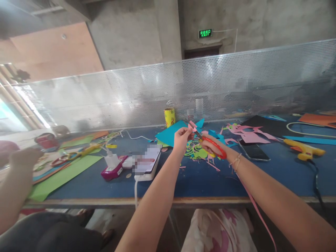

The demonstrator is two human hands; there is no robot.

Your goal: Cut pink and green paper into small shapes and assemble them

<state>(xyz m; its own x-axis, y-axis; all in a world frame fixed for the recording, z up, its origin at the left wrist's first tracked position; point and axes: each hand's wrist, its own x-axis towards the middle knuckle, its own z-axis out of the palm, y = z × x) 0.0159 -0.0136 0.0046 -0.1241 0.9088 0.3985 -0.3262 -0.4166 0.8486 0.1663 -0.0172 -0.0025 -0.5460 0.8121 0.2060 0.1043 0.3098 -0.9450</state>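
My left hand (182, 136) pinches a small pink paper piece (192, 125) above the blue table (199, 178). My right hand (212, 147) grips red-handled scissors (214, 145) whose blades reach up to the pink piece. Green and blue paper cuttings (195, 150) lie on the table just below both hands. A thin pink paper strip (256, 206) hangs down from under my right forearm past the table's front edge.
A black phone (253, 150) and a yellow glue gun (304, 150) lie to the right. A yellow roll (169, 117), teal paper (170, 133), a white box (147, 162) and green sheets (63, 175) are left. Another person's arm (15, 182) is at far left. A perforated metal screen (183, 91) stands behind.
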